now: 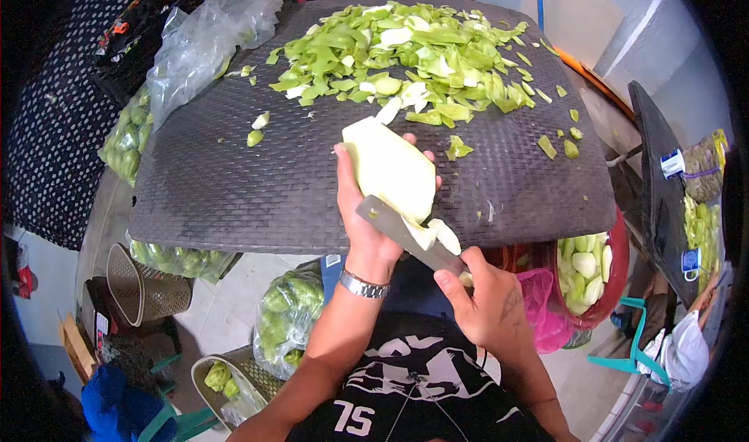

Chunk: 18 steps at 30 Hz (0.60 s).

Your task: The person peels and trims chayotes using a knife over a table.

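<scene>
My left hand (357,208) is closed around a peeled, pale chayote (388,169), its fingers wrapped along the far side. In my right hand (488,298) is a kitchen knife (402,231) with a broad blade and a hole near its tip. The blade lies across the near end of the chayote, by my left wrist. A pale slice (445,237) sticks out beside the blade. Both hands are over the near edge of a dark woven-pattern table (257,184). My right fingers hide most of the knife's handle.
A heap of green peelings (406,56) covers the table's far side. A clear plastic bag (207,48) lies at the left corner. Below right stands a red tub (616,274) of peeled pieces. Bagged green chayotes (285,313) and a woven basket (148,286) are on the floor.
</scene>
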Motion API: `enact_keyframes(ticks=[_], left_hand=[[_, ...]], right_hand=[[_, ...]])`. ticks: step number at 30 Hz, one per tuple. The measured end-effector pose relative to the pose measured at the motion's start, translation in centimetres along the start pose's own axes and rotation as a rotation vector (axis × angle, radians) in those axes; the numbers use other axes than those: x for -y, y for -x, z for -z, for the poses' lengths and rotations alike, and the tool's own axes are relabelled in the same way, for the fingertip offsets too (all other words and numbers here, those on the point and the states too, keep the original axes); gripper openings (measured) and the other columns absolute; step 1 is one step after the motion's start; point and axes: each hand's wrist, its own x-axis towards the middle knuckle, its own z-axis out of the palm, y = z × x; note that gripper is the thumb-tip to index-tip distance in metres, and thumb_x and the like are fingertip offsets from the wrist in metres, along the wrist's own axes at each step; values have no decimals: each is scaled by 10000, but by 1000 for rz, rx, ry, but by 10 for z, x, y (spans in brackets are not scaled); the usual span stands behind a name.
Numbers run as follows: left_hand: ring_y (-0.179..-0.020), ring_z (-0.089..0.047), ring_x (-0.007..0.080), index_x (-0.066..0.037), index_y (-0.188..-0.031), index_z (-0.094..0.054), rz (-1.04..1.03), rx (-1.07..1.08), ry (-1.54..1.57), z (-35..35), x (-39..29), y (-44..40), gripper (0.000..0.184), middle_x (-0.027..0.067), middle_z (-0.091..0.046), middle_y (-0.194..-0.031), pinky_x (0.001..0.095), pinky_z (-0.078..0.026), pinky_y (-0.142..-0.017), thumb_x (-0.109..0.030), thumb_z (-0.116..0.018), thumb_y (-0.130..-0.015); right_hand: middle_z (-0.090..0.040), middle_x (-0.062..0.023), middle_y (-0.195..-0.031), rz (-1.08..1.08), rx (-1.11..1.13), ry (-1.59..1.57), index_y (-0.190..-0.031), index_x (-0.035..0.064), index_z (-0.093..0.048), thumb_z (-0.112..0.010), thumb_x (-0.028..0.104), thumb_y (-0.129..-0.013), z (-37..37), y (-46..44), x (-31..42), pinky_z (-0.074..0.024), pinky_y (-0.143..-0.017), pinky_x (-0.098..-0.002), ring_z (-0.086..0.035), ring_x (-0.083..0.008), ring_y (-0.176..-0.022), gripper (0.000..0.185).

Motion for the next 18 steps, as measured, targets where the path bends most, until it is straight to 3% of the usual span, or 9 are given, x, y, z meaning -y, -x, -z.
enact_keyframes(ticks=[5, 11, 18], left_hand=[[-1097, -664, 415, -126, -1421, -500, -170, -36, -119, -3, -4, 6, 656, 189, -608, -1327, 596, -592, -847, -654, -414, -1042], [-1078, -671, 402, -106, -1429, -474, -380, -192, -257, -14, 3, 8, 666, 198, -607, -1325, 555, -603, -843, -649, -383, -1054], [-1024, -695, 375, -97, -1397, -491, -374, -263, -235, -10, 22, 13, 651, 194, -662, -1231, 484, -619, -823, -642, -356, -1067]], right_hand=[[-730, -247, -878, 25, -34, -67, -1215, 7, -582, -635, 394, -1017, -10, 1, 1, -569, -692, -524, -726, -451, -797, 438], [-734, -244, -904, 2, -71, 36, -1298, 36, -562, -602, 462, -1024, -26, -5, -8, -558, -701, -561, -722, -467, -806, 508], [-733, -239, -898, 32, -123, 63, -1321, 44, -554, -582, 492, -1027, -34, -20, -7, -554, -692, -574, -717, -471, -796, 536]])
